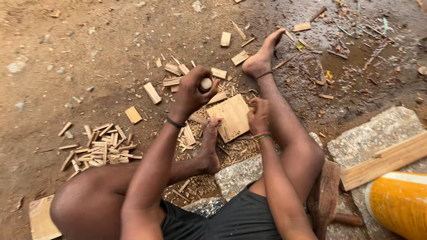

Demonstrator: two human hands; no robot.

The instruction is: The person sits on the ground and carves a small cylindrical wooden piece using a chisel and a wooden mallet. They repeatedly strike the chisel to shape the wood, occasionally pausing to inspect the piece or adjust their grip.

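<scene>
Down on the bare earth floor (58,53), the person sits with legs spread and works over a flat, pale wooden board (233,116) that lies tilted on a litter of chips between the two feet. The left hand (193,91) is wrapped tight around a rounded wooden handle (205,83), grip pressed fully closed on it, raised just above the board's upper edge; what sits at the working end is hidden by the fist. The right hand (259,114) is at the board's right edge, fingers curled and pinching something small against the wood — too small to tell what it is. The left foot (210,142) rests at the board's lower left corner and seems to steady it.

That board looks thin, stiff and light, dry enough to split along the grain, so it probably wants holding by its edges, flat and braced. A heap of thin cut slivers (100,149) lies well to the left, loose offcuts (152,92) scatter beyond, and a stone slab (382,129) with a plank (387,160) sits to the right.
</scene>
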